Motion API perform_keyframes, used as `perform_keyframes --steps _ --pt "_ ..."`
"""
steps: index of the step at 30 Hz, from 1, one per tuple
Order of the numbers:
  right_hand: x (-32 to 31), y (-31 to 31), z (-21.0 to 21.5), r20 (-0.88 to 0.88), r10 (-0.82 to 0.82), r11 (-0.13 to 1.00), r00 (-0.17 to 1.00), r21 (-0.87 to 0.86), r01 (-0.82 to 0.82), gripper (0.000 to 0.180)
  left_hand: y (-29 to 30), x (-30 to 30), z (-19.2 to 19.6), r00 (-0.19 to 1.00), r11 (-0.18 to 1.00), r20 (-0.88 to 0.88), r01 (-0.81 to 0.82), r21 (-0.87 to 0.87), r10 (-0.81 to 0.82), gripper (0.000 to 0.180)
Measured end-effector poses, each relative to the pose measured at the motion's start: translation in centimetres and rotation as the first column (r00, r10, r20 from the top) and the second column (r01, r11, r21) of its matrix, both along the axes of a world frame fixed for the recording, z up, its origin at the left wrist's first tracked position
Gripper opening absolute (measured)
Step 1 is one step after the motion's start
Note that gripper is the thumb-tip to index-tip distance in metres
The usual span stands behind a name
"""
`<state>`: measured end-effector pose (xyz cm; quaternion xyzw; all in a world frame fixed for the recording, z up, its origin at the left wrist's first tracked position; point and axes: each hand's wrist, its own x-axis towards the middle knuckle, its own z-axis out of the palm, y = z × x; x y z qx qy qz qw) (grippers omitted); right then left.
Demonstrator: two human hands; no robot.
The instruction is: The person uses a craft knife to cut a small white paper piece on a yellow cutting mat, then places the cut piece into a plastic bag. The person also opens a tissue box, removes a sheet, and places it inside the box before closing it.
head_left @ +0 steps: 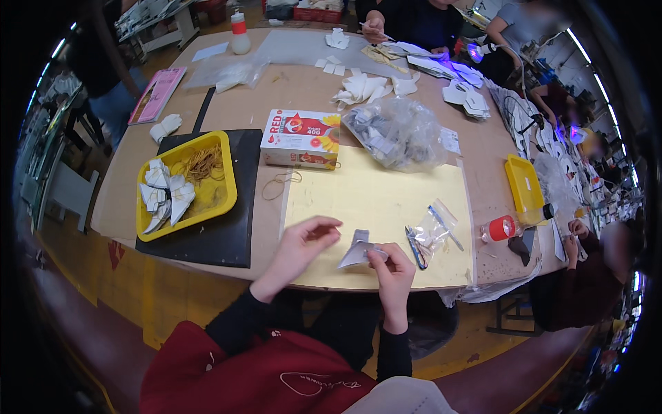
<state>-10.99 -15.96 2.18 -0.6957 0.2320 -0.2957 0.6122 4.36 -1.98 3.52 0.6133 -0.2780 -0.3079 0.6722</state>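
My right hand point(394, 272) pinches a small grey-white cut piece point(356, 257) between thumb and fingers, above the yellow sheet point(317, 200) at the table's near edge. A darker grey tab stands up at the piece's far end. To its left, my left hand point(303, 243) is raised with thumb and fingers apart, holding nothing and not touching the piece. Right of my right hand lie small blue-handled snips point(416, 248) and a clear plastic bag point(432, 231) with small contents I cannot make out.
Left, a yellow tray point(231, 186) holds rubber bands and bundled white pieces on a black board point(252, 207). Beyond my hands are a red-and-white box point(301, 140) and a stuffed plastic bag point(403, 134). A red-labelled bottle point(501, 228) lies right. Co-workers sit across and at right.
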Motion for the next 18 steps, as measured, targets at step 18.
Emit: perform_keyframes --steps 18 --pt "21.1 -8.2 3.1 0.018 0.155 0.987 0.988 -0.048 -0.154 0.043 -2.2 20.0 0.8 0.926 0.925 0.281 -0.315 0.212 0.251 0.06"
